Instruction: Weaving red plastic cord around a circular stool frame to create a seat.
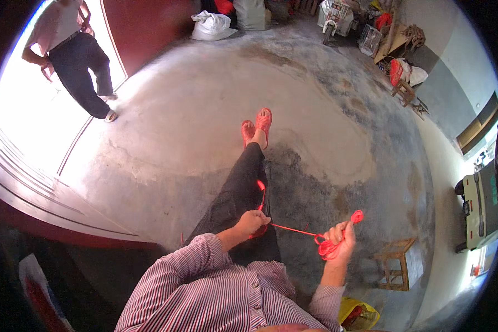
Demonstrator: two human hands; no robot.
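My left hand (252,222) is closed in a pinch on a red cord, over my dark trousers (227,207). More red material shows beneath its fingers, too small to make out. A narrow red piece (261,188) rises past that hand along my leg. From the pinch, a taut stretch of cord (294,229) runs right to my right hand (341,242). That hand is wrapped round a looped bundle of red cord (327,250). A small rounded red lump (357,216) sticks out above its fingers, perhaps the bundle's other end.
A wooden stool (401,265) stands right of me, and a yellow bag (358,314) lies near my right elbow. Another person (77,55) stands in the bright doorway at far left. White sacks (212,25), a parked cycle (330,25) and a small wooden stool (404,93) line the far side.
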